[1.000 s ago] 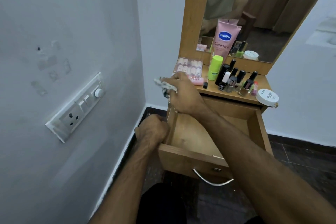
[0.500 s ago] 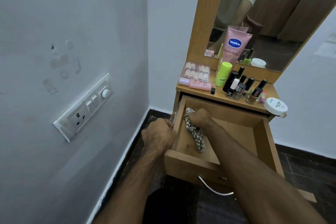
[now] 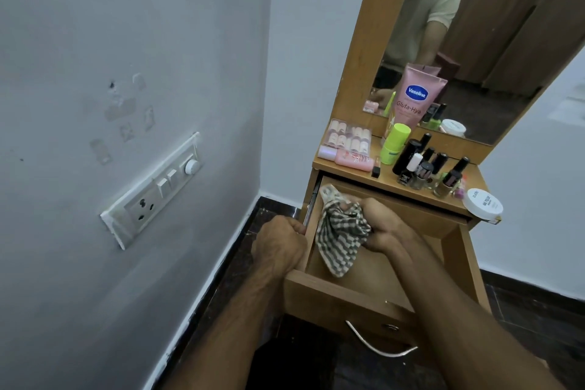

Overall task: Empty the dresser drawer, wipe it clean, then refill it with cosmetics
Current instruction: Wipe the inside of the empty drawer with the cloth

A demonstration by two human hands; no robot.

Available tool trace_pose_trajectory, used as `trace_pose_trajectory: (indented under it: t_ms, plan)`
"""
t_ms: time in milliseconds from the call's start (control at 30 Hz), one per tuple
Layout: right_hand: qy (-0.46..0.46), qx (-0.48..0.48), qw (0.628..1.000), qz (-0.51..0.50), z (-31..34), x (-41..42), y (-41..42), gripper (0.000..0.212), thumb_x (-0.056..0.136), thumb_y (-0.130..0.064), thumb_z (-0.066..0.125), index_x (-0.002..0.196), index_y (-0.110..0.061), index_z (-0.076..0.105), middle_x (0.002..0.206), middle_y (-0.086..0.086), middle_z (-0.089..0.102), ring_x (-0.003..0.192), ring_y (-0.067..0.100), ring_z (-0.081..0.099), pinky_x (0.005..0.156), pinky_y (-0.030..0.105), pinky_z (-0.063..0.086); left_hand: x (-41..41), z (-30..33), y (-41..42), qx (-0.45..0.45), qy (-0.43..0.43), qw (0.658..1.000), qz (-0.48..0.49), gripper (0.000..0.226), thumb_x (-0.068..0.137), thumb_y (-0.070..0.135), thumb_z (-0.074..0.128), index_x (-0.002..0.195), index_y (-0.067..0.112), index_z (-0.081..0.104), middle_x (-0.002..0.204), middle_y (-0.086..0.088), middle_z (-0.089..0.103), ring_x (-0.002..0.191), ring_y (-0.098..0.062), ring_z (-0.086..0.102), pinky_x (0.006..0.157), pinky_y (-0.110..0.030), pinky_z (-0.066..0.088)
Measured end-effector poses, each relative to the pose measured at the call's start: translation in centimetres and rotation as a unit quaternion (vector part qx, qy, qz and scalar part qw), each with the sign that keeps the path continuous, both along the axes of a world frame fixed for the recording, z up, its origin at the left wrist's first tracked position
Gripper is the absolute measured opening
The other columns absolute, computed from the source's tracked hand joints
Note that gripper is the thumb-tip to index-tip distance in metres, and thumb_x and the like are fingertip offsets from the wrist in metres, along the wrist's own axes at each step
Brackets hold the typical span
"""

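Drawer [image 3: 345,294] is pulled out of the dresser [image 3: 456,256], nothing in it but the cloth. Right hand [image 3: 381,225] is inside the drawer near its back-left corner, fingers curled round a bunched checked cloth [image 3: 340,231]; the cloth hangs against the drawer's left wall, its lower end touching the floor of the drawer. Left hand [image 3: 280,245] grips the top edge of the drawer's left wall from outside, fingers wrapped over it.

Cosmetics all sit on the dresser top: nail set box [image 3: 348,136] at the back-left corner, pink case [image 3: 354,163] just in front of it along the left front edge, green stick [image 3: 394,144] near the middle, pink Vaseline tube [image 3: 414,95] leaning on the mirror [image 3: 493,41] behind it. Cluster of dark polish bottles [image 3: 427,168] from centre to right. White jar [image 3: 484,204] at the front-right corner, overhanging the edge. Metal handle [image 3: 380,343] on the drawer front. Switch panel [image 3: 152,193] on the left wall.
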State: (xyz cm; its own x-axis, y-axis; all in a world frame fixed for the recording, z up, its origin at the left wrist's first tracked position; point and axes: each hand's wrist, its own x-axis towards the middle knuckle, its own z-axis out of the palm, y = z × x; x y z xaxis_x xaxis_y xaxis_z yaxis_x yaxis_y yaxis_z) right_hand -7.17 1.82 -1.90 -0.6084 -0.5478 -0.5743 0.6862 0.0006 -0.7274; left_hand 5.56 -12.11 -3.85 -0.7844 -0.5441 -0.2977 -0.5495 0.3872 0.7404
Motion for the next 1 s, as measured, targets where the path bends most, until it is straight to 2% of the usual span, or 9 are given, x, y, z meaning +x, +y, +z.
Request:
trace_pose_trajectory:
  t_ms: [100,200,300,367,567,633,767,900,1000]
  plan:
    - [0.274,0.062,0.96,0.006,2.8,2.2,-1.9,0.028,0.097,-0.002,0.053,0.111,-0.012,0.076,0.104,0.009,0.075,0.096,0.028,0.071,0.09,0.038,0.055,0.1,0.2,0.1,-0.004,-0.023,1.0,-0.012,0.026,0.089,0.017,0.055,0.094,0.035,0.074,0.106,0.011,0.071,0.099,-0.017,0.064,0.091,-0.042,0.055]
    - [0.465,0.151,0.872,-0.021,4.7,3.0,-5.0,0.035,0.095,0.003,0.055,0.11,-0.02,0.077,0.096,-0.006,0.074,0.09,0.014,0.069,0.077,0.016,0.053,0.2,0.4,0.2,-0.01,-0.037,0.999,-0.019,0.019,0.085,0.027,0.057,0.092,0.037,0.071,0.109,0.009,0.07,0.101,-0.02,0.065,0.093,-0.042,0.054]
    - [0.609,0.239,0.756,0.027,4.4,2.3,-7.1,0.04,0.091,-0.003,0.053,0.114,-0.027,0.077,0.114,0.002,0.066,0.101,0.009,0.059,0.088,0.01,0.044,0.0,0.2,0.3,-0.023,-0.034,0.999,-0.026,0.039,0.078,0.051,0.053,0.106,0.031,0.072,0.109,0.002,0.073,0.099,-0.026,0.067,0.091,-0.043,0.055]
    - [0.628,0.262,0.732,0.04,3.9,1.9,-6.9,0.041,0.09,-0.009,0.052,0.115,-0.029,0.076,0.116,0.0,0.062,0.104,0.006,0.057,0.099,0.016,0.043,0.0,0.1,0.2,-0.021,-0.03,0.999,-0.023,0.04,0.077,0.051,0.053,0.107,0.034,0.073,0.109,0.002,0.074,0.099,-0.026,0.067,0.09,-0.042,0.055]
    - [0.673,0.366,0.631,0.122,1.9,3.4,-1.7,0.044,0.09,-0.01,0.057,0.13,-0.028,0.067,0.117,-0.004,0.046,0.11,0.016,0.047,0.087,0.034,0.052,0.1,0.2,-0.1,-0.012,-0.028,1.0,-0.009,0.022,0.09,0.02,0.058,0.096,0.036,0.073,0.105,0.011,0.07,0.096,-0.017,0.063,0.089,-0.039,0.055]
    - [0.621,0.391,0.65,0.197,0.9,3.7,-1.3,0.043,0.093,-0.02,0.059,0.134,-0.03,0.064,0.135,0.0,0.042,0.125,0.02,0.041,0.103,0.037,0.046,0.0,0.1,0.0,-0.017,-0.025,0.999,-0.014,0.019,0.093,0.022,0.059,0.096,0.034,0.073,0.104,0.011,0.069,0.093,-0.015,0.062,0.089,-0.04,0.055]
    - [0.483,0.329,0.796,0.155,-0.3,3.6,-1.9,0.035,0.102,-0.035,0.052,0.133,-0.029,0.066,0.15,0.0,0.038,0.132,0.02,0.045,0.113,0.039,0.04,0.1,0.4,0.2,-0.029,-0.024,0.999,-0.014,0.016,0.094,0.026,0.06,0.098,0.033,0.074,0.104,0.011,0.069,0.094,-0.014,0.061,0.092,-0.041,0.054]
    - [0.552,0.352,0.747,0.116,0.1,4.3,-2.3,0.028,0.099,-0.031,0.06,0.124,-0.031,0.072,0.125,-0.002,0.062,0.097,0.01,0.059,0.075,0.023,0.047,0.1,0.5,0.3,-0.044,-0.038,0.998,-0.011,0.018,0.094,0.024,0.06,0.099,0.035,0.074,0.106,0.011,0.07,0.092,-0.015,0.061,0.093,-0.041,0.053]
    - [0.565,0.372,0.711,0.192,0.6,6.0,-1.2,0.03,0.097,-0.036,0.064,0.127,-0.036,0.069,0.121,-0.003,0.058,0.101,0.013,0.057,0.071,0.022,0.042,-0.1,0.2,0.2,-0.039,-0.034,0.999,-0.011,0.017,0.094,0.044,0.063,0.097,0.029,0.071,0.092,0.009,0.068,0.082,-0.015,0.06,0.089,-0.039,0.054]
